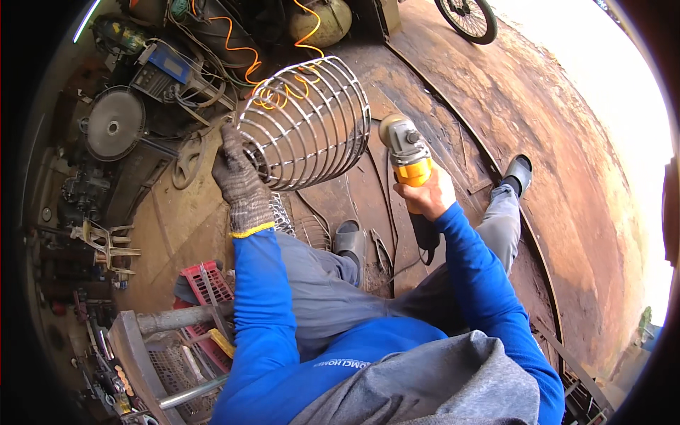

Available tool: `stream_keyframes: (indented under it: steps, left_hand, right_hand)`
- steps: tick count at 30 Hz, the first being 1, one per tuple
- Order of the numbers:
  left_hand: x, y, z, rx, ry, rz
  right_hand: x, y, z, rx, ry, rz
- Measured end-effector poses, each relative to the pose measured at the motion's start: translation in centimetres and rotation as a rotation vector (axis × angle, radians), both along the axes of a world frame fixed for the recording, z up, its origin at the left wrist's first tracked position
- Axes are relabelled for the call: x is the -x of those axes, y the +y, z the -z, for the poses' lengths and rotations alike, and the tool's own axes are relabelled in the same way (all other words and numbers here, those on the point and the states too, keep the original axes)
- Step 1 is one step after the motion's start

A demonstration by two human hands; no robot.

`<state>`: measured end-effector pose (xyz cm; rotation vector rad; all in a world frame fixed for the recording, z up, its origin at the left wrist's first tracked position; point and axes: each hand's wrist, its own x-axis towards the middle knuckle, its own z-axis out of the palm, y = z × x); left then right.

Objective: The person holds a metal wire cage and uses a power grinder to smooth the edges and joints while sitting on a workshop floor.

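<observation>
My left hand [239, 173], in a dark knitted glove with a yellow cuff edge, grips the narrow end of a wire basket [312, 124]. The basket is a cone-like cage of metal rings welded to lengthwise rods, held tilted in the air with its wide end up and to the right. My bare right hand [432, 193] is wrapped round the yellow body of an angle grinder [411, 152]. The grinder's disc points up and to the left, apart from the basket's rim. Its dark rear end hangs below my hand.
Long pliers [382, 251] lie on the floor between my feet. A red plastic crate [205, 283] stands by a metal frame at lower left. Orange coiled hose [251, 67], a large round saw-like disc [113, 124] and a blue-fronted machine [168, 64] fill the upper left. A bicycle wheel [467, 18] shows far off.
</observation>
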<state>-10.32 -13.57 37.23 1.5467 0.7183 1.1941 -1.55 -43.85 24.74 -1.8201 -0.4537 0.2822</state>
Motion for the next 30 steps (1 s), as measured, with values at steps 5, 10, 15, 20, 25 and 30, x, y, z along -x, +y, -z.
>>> stream_keyframes:
  steps: [5,10,15,20,25,30]
  left_hand:
    - [1.7,0.6,-2.4,0.383,-0.134,0.000]
    - [2.1,0.1,-3.8,0.539,-0.221,0.148]
    - [2.2,0.5,-3.9,0.609,-0.243,0.189]
    - [1.9,1.1,-3.3,0.612,-0.237,0.149]
    - [1.4,0.4,-3.0,0.562,-0.224,0.117]
    - [1.2,-0.2,-2.1,0.342,-0.124,0.000]
  right_hand:
    - [-0.5,-0.8,0.1,-0.104,0.025,0.024]
    - [-0.5,-0.8,0.4,-0.360,0.092,0.023]
    - [-0.4,-0.9,-0.1,-0.215,0.095,0.019]
    - [0.0,-0.6,-0.4,-0.150,0.030,0.015]
    - [0.6,-0.3,-0.6,-0.112,0.014,0.002]
    - [0.9,-0.2,-0.7,-0.043,-0.071,0.014]
